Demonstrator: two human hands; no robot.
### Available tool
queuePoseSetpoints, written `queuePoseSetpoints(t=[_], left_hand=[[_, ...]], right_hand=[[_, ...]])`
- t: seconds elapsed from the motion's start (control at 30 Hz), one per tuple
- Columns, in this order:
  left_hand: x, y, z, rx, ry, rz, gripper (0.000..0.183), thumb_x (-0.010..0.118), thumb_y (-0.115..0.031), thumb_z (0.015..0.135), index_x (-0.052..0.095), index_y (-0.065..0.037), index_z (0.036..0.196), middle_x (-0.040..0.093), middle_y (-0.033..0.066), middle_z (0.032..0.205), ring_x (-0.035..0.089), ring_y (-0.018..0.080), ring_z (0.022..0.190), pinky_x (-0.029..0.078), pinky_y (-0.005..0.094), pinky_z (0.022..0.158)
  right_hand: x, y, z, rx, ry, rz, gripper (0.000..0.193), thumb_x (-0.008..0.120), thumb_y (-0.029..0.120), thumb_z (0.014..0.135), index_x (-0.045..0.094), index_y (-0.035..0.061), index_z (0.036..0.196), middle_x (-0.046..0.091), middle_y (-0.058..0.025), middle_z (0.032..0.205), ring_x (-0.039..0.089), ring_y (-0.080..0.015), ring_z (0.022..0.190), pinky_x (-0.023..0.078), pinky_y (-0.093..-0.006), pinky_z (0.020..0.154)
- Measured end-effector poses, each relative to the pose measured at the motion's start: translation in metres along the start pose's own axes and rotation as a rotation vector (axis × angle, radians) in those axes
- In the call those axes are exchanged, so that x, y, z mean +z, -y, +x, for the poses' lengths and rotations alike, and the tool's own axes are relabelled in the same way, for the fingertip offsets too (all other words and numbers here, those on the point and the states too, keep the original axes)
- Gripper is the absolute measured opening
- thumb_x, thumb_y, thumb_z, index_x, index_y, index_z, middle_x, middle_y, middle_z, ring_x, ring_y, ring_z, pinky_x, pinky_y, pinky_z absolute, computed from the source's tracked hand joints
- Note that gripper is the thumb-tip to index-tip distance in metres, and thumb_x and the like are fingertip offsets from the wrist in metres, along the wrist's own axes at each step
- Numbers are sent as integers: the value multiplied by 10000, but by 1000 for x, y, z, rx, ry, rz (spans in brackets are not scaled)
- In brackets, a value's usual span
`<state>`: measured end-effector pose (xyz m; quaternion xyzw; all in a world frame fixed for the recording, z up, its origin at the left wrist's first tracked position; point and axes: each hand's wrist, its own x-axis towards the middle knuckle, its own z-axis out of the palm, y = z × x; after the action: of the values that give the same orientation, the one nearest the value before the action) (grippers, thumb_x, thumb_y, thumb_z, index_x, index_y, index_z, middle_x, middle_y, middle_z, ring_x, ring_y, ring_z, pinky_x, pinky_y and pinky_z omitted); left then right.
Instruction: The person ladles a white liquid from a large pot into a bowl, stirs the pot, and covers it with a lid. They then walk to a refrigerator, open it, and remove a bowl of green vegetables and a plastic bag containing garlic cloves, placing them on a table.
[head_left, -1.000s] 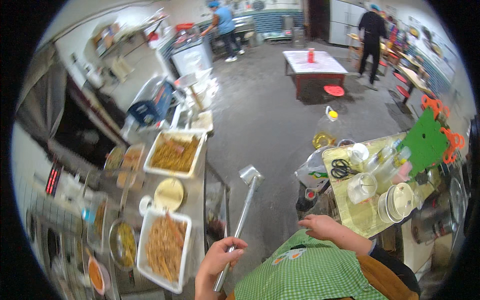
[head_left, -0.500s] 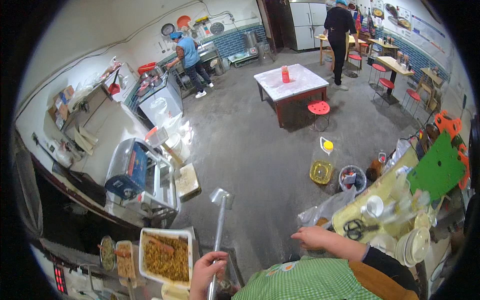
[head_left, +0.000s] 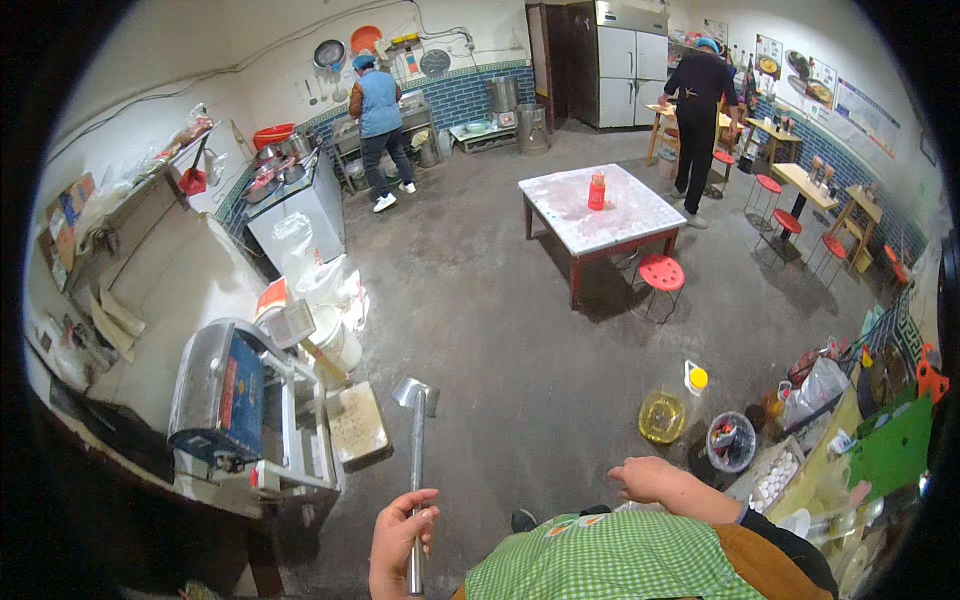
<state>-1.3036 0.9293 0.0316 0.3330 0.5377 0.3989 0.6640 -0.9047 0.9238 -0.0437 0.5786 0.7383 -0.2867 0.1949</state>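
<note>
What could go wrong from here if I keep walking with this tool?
The tool sticks out well ahead of the left hand; swung left, its head might knock the pale slab or the blue machine, though depth is hard to judge.

The jug stands on the floor ahead and to the right; a foot could tip it and perhaps spill its yellow liquid.

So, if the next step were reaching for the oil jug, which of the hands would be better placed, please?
Probably the right hand: it looks empty and appears nearer the oil jug, while the left hand grips the metal tool.
</note>
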Motion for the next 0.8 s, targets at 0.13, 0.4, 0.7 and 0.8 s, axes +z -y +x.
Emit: queuePoseSetpoints(t=[0.13, 0.4, 0.7, 0.8], left_hand=[[-17, -61, 108, -9, 97, -35, 352, 617, -36, 851, 570, 33, 1194, 613, 87, 886, 503, 84, 546, 424, 222, 433], [-51, -144, 324, 47, 57, -251, 328, 534, -40, 904, 521, 17, 1227, 611, 112, 895, 476, 89, 536, 407, 228, 422], [-83, -243, 489, -74, -276, -281, 325, 521, -85, 922, 502, -20, 1240, 585, 126, 860, 449, 90, 532, 382, 217, 447], [-87, -262, 537, -50, -395, -297, 325, 536, -77, 913, 506, -13, 1230, 587, 125, 850, 467, 96, 551, 391, 231, 461]], right_hand=[[-68, -3, 65, -104, -169, 126, 461, 631, 253, 850, 550, 134, 1288, 635, -153, 1115, 607, -331, 1048, 513, -446, 860], [-169, -64, 240, 182, -25, 70, 447, 636, 180, 799, 584, 125, 1239, 656, -155, 1096, 630, -334, 1009, 524, -439, 839], [-403, -97, 479, 78, -237, 59, 514, 663, 205, 807, 513, 112, 1289, 551, -189, 1263, 616, -346, 1041, 522, -442, 843], [-484, -78, 551, -103, -375, 83, 626, 686, 183, 794, 431, 125, 1362, 454, -212, 1372, 595, -358, 1077, 512, -441, 871]])
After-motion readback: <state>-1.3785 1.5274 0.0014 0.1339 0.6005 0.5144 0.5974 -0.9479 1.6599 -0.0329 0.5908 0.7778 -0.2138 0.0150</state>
